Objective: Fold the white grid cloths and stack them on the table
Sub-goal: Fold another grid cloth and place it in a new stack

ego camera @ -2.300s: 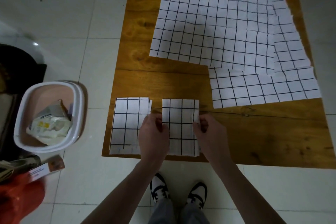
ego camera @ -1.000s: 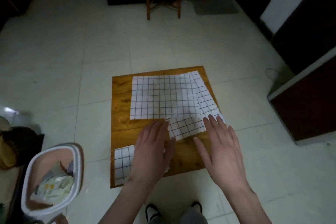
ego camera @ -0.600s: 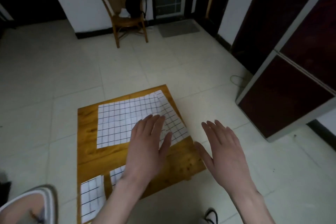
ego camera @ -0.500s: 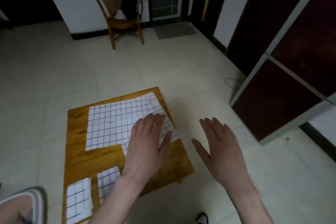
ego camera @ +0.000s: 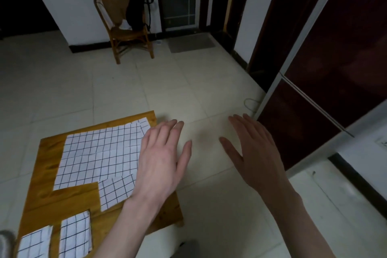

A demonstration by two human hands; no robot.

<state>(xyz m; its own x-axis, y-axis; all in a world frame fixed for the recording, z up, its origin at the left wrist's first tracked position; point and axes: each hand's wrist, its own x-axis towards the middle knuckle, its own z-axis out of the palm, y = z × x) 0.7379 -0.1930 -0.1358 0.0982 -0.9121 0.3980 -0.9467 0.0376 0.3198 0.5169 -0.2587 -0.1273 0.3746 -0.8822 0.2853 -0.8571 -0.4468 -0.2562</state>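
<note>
Out front, my hands are both spread flat and holding nothing: left hand [ego camera: 161, 159] hovers over the right edge of the tabletop [ego camera: 39, 186], right hand [ego camera: 253, 153] is out over the floor tiles [ego camera: 188, 94]. Next grab looks like the big unfolded cloth [ego camera: 98, 153] with another sheet [ego camera: 115, 191] peeking out below it, so I'd pinch two corners and bring edge to edge along the printed grid lines. It's thin, creased, floppy-looking stuff on glossy wood. Two folded ones [ego camera: 75, 234] [ego camera: 34, 244] sit side by side at the near left corner, not stacked yet.
</note>
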